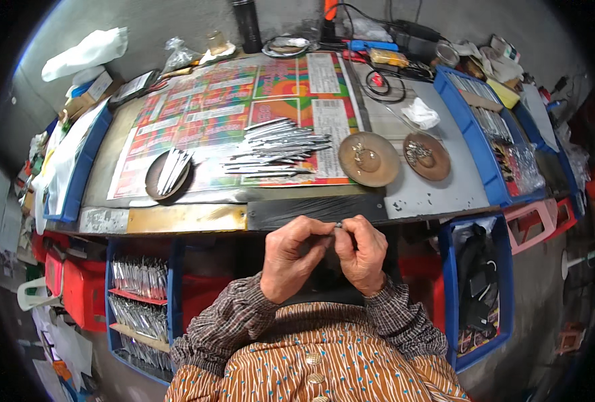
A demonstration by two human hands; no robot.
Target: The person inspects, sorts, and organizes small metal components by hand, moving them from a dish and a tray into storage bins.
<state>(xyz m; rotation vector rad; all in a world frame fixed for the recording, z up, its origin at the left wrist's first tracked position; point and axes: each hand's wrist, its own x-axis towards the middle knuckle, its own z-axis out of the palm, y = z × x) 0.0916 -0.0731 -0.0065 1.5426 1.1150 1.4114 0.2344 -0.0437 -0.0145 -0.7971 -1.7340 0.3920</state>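
Note:
Just off the table's front edge, my left hand (293,256) and my right hand (360,256) meet at the fingertips. Both are closed in a pinch around a tiny dark greyish piece (338,225), too small to name. Beyond them on the table lies a loose pile of thin silvery metal strips (277,147). Several more strips (172,171) stand in a round dark dish (157,175) to the left. A shallow brown dish (382,175) with a few small metal parts sits just past my right hand. Another brown dish (438,167), farther right, holds more small parts.
Printed colourful sheets (200,120) cover much of the table. Blue bins (468,127) stand at its right and left ends. Below, a blue crate (171,295) holds rows of silvery strips, and another blue crate (450,295) holds dark items. Tools and a black cable clutter the back.

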